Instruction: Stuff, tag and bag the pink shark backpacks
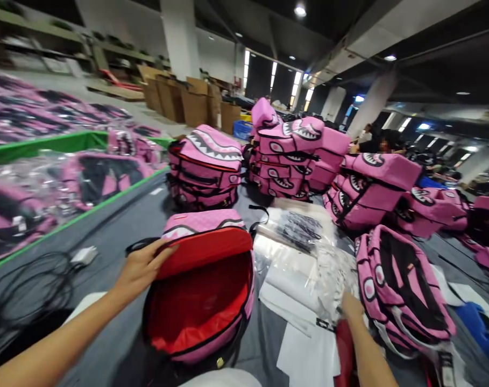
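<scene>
In front of me a pink backpack [206, 344] lies with its main compartment unzipped, showing a bright red lining. My left hand [145, 266] grips the edge of its lid at the left and holds it raised. On the right, my right hand [352, 307] is smeared by motion, and its fingers are hidden. It is beside a crinkled clear plastic bag [335, 271] and above a dark red item [344, 352], partly covered by my forearm. Whether it holds either cannot be made out. White sheets [309, 349] lie between the backpack and this hand.
Pink backpacks with shark-mouth prints [206, 166] stand stacked at the back. Another backpack [405, 290] lies at the right, near a blue object [478, 328]. Black cables [34, 285] lie at the left. Beyond a green edge [86, 212] are plastic-wrapped backpacks. Cardboard boxes [171, 99] stand behind.
</scene>
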